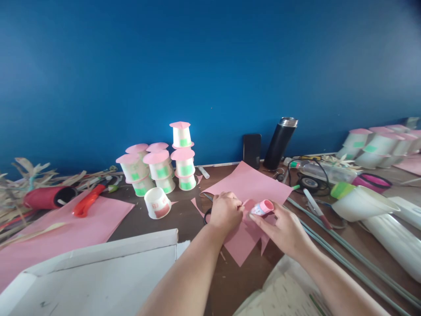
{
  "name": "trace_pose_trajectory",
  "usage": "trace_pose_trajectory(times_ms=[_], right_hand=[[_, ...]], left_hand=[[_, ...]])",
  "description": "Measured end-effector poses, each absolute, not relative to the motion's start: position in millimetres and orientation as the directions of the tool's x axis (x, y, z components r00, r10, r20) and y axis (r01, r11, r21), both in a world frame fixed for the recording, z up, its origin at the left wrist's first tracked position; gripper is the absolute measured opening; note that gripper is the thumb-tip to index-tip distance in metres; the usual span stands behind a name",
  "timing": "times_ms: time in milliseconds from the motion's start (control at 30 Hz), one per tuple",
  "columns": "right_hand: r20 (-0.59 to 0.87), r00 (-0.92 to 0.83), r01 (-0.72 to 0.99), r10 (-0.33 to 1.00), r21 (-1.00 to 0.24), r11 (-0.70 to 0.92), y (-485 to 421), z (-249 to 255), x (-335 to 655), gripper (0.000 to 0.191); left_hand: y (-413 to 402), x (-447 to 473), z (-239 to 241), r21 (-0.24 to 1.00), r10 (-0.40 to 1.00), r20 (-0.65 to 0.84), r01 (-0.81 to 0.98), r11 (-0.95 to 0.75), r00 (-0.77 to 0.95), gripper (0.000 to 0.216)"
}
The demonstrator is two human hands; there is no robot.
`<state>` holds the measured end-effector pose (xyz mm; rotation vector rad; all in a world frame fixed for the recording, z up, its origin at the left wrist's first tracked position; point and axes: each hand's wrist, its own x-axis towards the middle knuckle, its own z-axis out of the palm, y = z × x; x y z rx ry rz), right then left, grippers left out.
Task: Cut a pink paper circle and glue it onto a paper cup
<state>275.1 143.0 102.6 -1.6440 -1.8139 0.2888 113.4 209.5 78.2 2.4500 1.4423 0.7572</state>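
Note:
My left hand (226,212) is closed, pinching a small pink paper piece (249,205) over a larger pink sheet (247,184) on the brown table. My right hand (285,231) grips a small pink-capped glue stick (262,207), its tip touching the paper piece. Black-handled scissors (207,206) lie just behind my left hand, partly hidden by it.
Stacked paper cups with pink lids (160,169) stand behind; one cup (158,203) lies tipped over. A white cardboard box (98,272) sits front left, another pink sheet (62,228) with an orange cutter (87,201) at left. Black flask (279,142), phone (251,150), white tubes (391,232) and thin rods (335,254) are at right.

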Motion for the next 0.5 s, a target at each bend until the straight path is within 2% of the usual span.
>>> trace_pose_trajectory(times_ms=[233, 500], right_hand=[[0.329, -0.005, 0.768, 0.944, -0.604, 0.215, 143.7, 98.6, 272.9, 0.017], [0.318, -0.073, 0.793, 0.945, -0.557, 0.248, 144.3, 96.6, 270.0, 0.013]], left_hand=[[211.4, 113.1, 77.5, 0.396, 0.862, 0.306, 0.77, -0.5, 0.403, 0.018], [209.4, 113.0, 78.6, 0.369, 0.862, 0.288, 0.783, -0.501, 0.416, 0.023]])
